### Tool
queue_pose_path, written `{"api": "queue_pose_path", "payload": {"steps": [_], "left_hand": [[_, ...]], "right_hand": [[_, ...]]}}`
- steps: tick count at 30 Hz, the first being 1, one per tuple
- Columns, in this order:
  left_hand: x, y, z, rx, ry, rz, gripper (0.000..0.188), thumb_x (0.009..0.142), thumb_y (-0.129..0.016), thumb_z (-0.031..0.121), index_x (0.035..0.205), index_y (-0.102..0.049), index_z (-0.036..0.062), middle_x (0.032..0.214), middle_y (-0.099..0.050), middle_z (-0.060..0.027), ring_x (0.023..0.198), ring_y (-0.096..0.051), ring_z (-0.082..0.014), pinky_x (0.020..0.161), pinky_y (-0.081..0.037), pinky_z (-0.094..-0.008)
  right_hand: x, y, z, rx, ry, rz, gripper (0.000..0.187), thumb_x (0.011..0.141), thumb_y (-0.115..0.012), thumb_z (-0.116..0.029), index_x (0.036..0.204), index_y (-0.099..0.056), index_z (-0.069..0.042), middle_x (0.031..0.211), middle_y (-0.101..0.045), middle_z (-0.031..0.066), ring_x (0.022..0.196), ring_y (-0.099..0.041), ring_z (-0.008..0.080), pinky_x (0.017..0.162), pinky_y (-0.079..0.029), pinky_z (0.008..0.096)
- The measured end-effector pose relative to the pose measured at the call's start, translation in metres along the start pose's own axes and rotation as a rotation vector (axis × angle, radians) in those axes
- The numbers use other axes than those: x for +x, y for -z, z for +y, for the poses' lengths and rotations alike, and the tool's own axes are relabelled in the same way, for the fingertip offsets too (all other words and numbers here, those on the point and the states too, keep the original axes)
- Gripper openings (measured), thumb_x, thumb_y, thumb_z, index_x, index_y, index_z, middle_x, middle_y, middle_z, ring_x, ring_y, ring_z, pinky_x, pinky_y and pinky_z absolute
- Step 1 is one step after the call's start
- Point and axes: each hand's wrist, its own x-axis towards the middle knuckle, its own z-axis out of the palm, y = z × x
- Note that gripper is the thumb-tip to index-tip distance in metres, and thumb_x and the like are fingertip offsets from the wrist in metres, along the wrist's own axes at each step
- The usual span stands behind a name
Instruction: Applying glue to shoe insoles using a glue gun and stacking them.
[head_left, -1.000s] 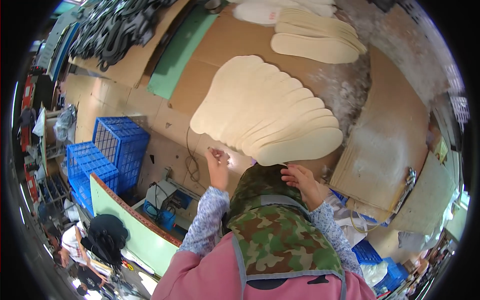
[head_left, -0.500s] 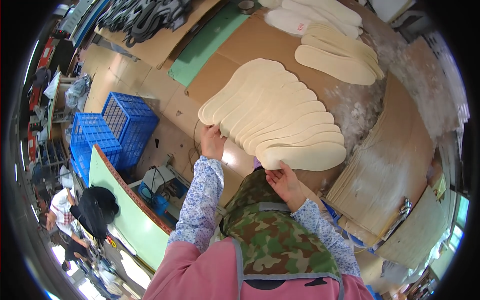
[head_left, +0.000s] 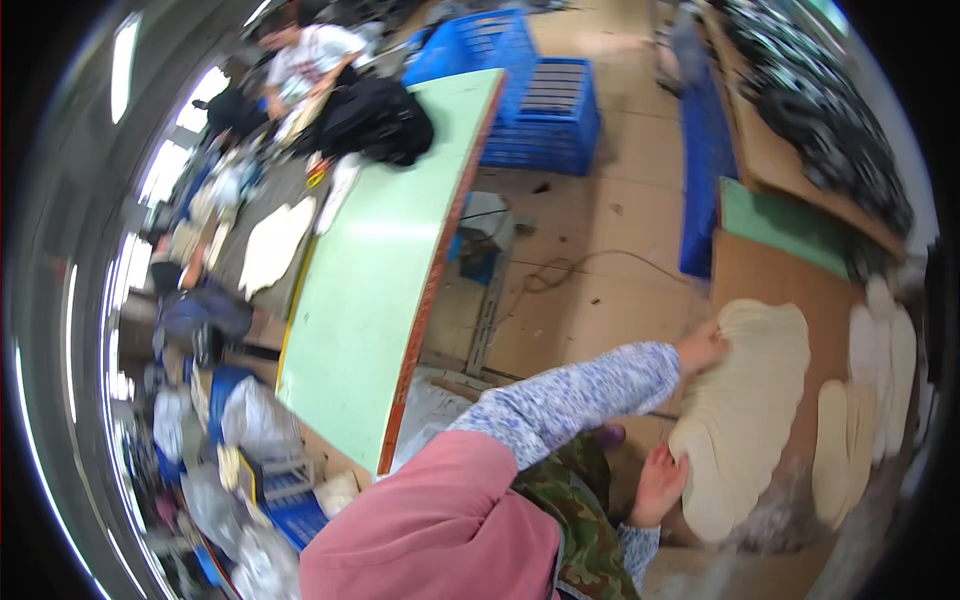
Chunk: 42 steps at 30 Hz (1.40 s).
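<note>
A fanned row of cream insoles (head_left: 757, 385) lies overlapping on brown cardboard at the right. My left hand (head_left: 703, 350) reaches across to the far heel end of the row and touches its edge; motion blurs its fingers. Nearer to me, my right hand (head_left: 660, 485) is beside the closest insole, palm partly up. Its thumb is at that insole's edge and its fingers stretch apart from it. Both forearms wear flowered sleeves.
A green-topped table (head_left: 370, 290) with a red-brown edge stands to the left, a black bag (head_left: 375, 122) at its far end. Blue crates (head_left: 545, 125) sit beyond it on the tiled floor. More insoles (head_left: 845, 450) lie further right. A person (head_left: 310, 60) is at the far left.
My view has swung left, so the insoles and both hands now appear further right in the picture. The hands stay at the same edge of the fanned row.
</note>
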Motion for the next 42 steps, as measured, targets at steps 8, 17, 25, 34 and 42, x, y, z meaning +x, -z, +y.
{"api": "queue_pose_path", "payload": {"steps": [8, 17, 25, 34, 42], "left_hand": [[-0.073, 0.027, -0.007, -0.165, -0.395, 0.085, 0.04, 0.093, -0.047, 0.015, 0.133, -0.043, 0.0093, 0.106, -0.057, -0.0004, 0.092, -0.053, -0.0082, 0.073, -0.048, -0.0263], [-0.243, 0.206, 0.077, -0.302, -0.362, 0.302, 0.048, 0.092, -0.054, 0.02, 0.135, -0.041, 0.0052, 0.126, -0.051, -0.0018, 0.111, -0.049, -0.0105, 0.088, -0.047, -0.0305], [-0.44, 0.43, 0.074, -0.662, -0.709, 0.691, 0.052, 0.094, -0.054, 0.022, 0.137, -0.035, 0.0019, 0.134, -0.049, -0.0108, 0.122, -0.049, -0.0261, 0.101, -0.043, -0.0471], [-0.527, 0.621, -0.076, -0.946, -0.746, 1.104, 0.043, 0.096, -0.047, 0.018, 0.134, -0.037, 0.002, 0.134, -0.048, -0.0133, 0.122, -0.049, -0.029, 0.101, -0.042, -0.0497], [-0.555, 0.645, -0.098, -1.111, -0.718, 1.271, 0.045, 0.101, -0.034, 0.029, 0.137, -0.036, 0.0016, 0.136, -0.047, -0.0145, 0.123, -0.047, -0.0299, 0.102, -0.04, -0.0483]], "right_hand": [[-0.023, -0.004, 0.014, -0.154, -0.213, -0.124, 0.028, 0.091, -0.055, -0.015, 0.115, -0.051, -0.001, 0.104, -0.057, 0.0122, 0.086, -0.052, 0.0213, 0.074, -0.044, 0.0309], [-0.037, -0.115, 0.169, -0.316, -0.449, -0.166, 0.024, 0.089, -0.055, -0.014, 0.11, -0.053, -0.003, 0.1, -0.06, 0.0098, 0.084, -0.054, 0.0196, 0.072, -0.044, 0.0315], [-0.041, -0.199, 0.425, -0.665, -0.719, -0.371, 0.023, 0.087, -0.055, -0.005, 0.11, -0.056, -0.009, 0.103, -0.062, 0.0036, 0.093, -0.056, 0.0171, 0.071, -0.045, 0.0338], [-0.017, -0.148, 0.638, -1.315, -0.925, -0.365, 0.02, 0.084, -0.062, -0.009, 0.103, -0.057, -0.007, 0.093, -0.062, 0.0035, 0.079, -0.058, 0.0144, 0.067, -0.047, 0.0316], [-0.025, -0.169, 0.686, -1.544, -1.162, -0.571, 0.031, 0.085, -0.053, -0.011, 0.114, -0.052, -0.001, 0.105, -0.064, 0.0106, 0.088, -0.065, 0.0199, 0.067, -0.051, 0.0301]]}}
